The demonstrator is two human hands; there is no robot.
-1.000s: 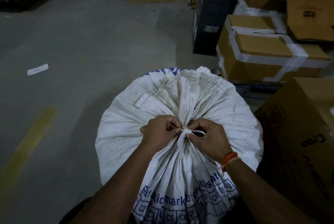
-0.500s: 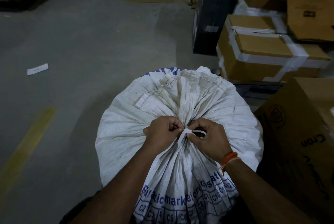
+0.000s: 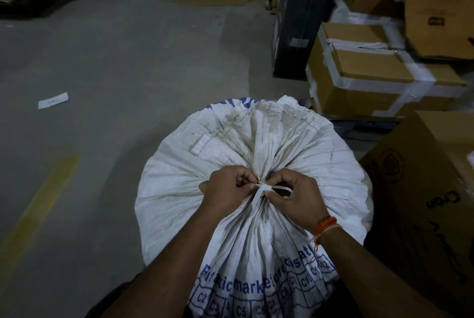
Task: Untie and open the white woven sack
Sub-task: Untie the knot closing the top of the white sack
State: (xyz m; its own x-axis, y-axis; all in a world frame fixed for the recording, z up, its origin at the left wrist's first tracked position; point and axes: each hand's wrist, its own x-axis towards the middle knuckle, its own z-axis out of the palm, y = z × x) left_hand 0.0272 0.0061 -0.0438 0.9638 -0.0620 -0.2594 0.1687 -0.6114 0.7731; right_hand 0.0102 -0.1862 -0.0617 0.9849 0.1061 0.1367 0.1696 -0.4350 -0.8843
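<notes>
Head view. A large white woven plastic sack [image 3: 256,163] with blue printed lettering stands on the grey concrete floor [image 3: 115,66], filling the lower middle of the view, just beside a brown cardboard carton [image 3: 423,202] at the right edge and near a taped cardboard box [image 3: 372,74] and a tall black box [image 3: 300,22] farther back. A slip of white paper [image 3: 53,100] lies well apart on the floor toward the left edge.

The sack's mouth is gathered into tight pleats that radiate from a single neck, and a flat white plastic tie strip [image 3: 264,189] is knotted around that neck. Both hands work at the knot, nearly touching one another. The left hand [image 3: 225,194] is curled closed, its fingertips pinching at the knot from the left side. The right hand [image 3: 297,197], with an orange thread band [image 3: 327,225] at the wrist, is closed on the strip, where a small loop of it stands out beside the fingers.

Progress: judged from the layout, the task is at an early stage. The knot appears intact and the neck fully cinched; no slack shows in the pleats. What remains is to loosen and pull the strip free, remove it from the neck, and spread the gathered fabric so that the mouth opens. The contents are hidden.
</notes>
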